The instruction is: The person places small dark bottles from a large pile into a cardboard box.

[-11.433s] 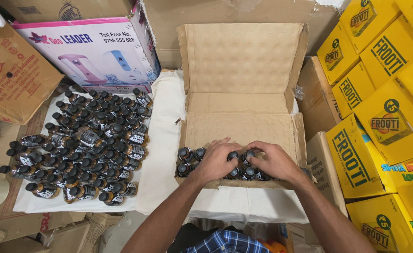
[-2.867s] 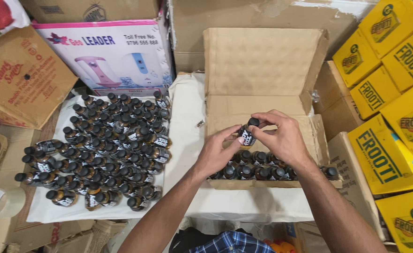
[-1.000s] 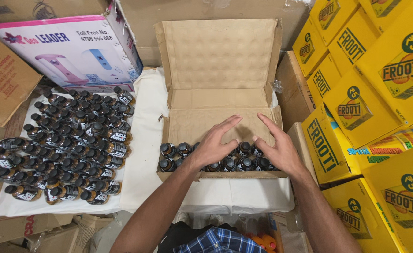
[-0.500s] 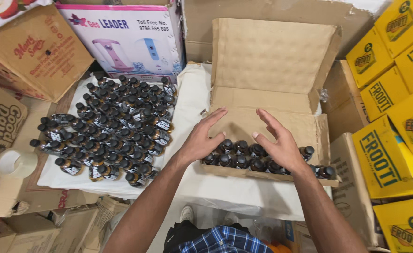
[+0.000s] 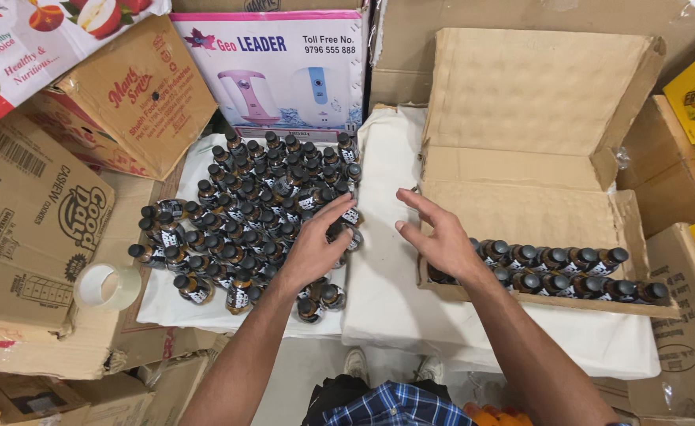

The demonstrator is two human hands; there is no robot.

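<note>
Left hand (image 5: 312, 248) lay on loose bottles (image 5: 245, 221), fingers spread wide. Right hand (image 5: 439, 237) hovered, fingers wide, empty, near left edge of cardboard box (image 5: 536, 126); packed bottles (image 5: 568, 272) lined near side.

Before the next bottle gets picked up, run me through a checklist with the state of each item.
1. Left hand over the loose bottles: ok, fingers lie on the pile.
2. Left hand gripping a bottle: cannot tell.
3. Right hand free: ok, open and empty above the white cloth.
4. Room in the open carton: ok, bare cardboard behind the packed rows.
5. Packed rows tidy: ok, caps line up along the front wall.
</note>
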